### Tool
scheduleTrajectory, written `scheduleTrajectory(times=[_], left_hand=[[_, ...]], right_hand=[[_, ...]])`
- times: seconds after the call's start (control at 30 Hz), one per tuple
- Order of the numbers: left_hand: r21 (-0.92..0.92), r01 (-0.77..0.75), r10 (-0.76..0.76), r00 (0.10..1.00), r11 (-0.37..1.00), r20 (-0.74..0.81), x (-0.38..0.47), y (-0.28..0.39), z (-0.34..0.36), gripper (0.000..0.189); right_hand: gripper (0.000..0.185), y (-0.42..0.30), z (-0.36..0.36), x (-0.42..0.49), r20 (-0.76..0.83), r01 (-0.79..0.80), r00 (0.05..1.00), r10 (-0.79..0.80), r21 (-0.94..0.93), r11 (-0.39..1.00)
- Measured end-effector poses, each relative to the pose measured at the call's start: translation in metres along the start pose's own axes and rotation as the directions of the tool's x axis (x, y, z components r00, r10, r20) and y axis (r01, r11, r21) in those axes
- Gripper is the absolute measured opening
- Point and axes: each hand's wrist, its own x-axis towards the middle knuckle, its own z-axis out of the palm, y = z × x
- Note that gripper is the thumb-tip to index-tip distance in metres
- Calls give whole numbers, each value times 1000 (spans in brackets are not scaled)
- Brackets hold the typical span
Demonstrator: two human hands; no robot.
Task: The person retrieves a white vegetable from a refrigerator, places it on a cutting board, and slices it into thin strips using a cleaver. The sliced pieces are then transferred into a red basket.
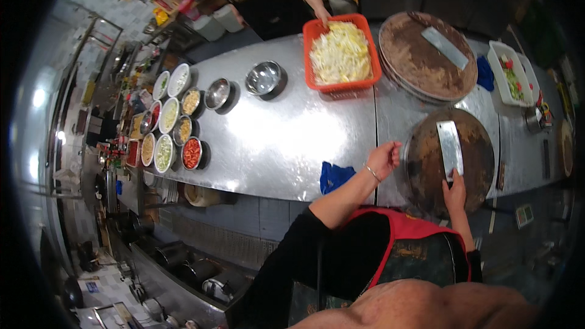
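Observation:
My right hand grips the handle of a metal cleaver, whose blade lies over the near round chopping block. Just left of that block is my left hand, fingers curled in, a bracelet at its wrist; no object shows in it. A blue cloth lies on the steel table beside my left forearm. Beyond, an orange plastic basket holds shredded pale yellow-white vegetable, and another person's hand touches its far rim.
A second round chopping block bears another cleaver. White plastic containers with cut vegetables stand at the right. Two metal bowls and several bowls of chopped ingredients are to the left. A person in black stands across the table.

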Motion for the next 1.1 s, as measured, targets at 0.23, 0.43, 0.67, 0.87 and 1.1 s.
scheduleTrajectory(times=[0.23,0.43,0.67,0.87,1.1], left_hand=[[-34,-40,40,999,999,7,-7,2,-5,20],[-56,-77,78,997,996,20,-11,3,-12,20],[-83,-84,86,996,993,19,-13,1,-15,18],[-70,-74,76,997,995,28,-14,1,-21,17],[-30,-40,40,999,999,20,-18,11,-21,14]], right_hand=[[61,1,2,5,24,14,1000,-15,22,1000],[58,1,2,9,32,27,999,-28,24,999],[58,3,4,11,6,105,994,-106,38,994],[57,1,8,11,13,95,995,-95,25,995],[57,-17,0,10,19,1,1000,-1,-6,1000]])
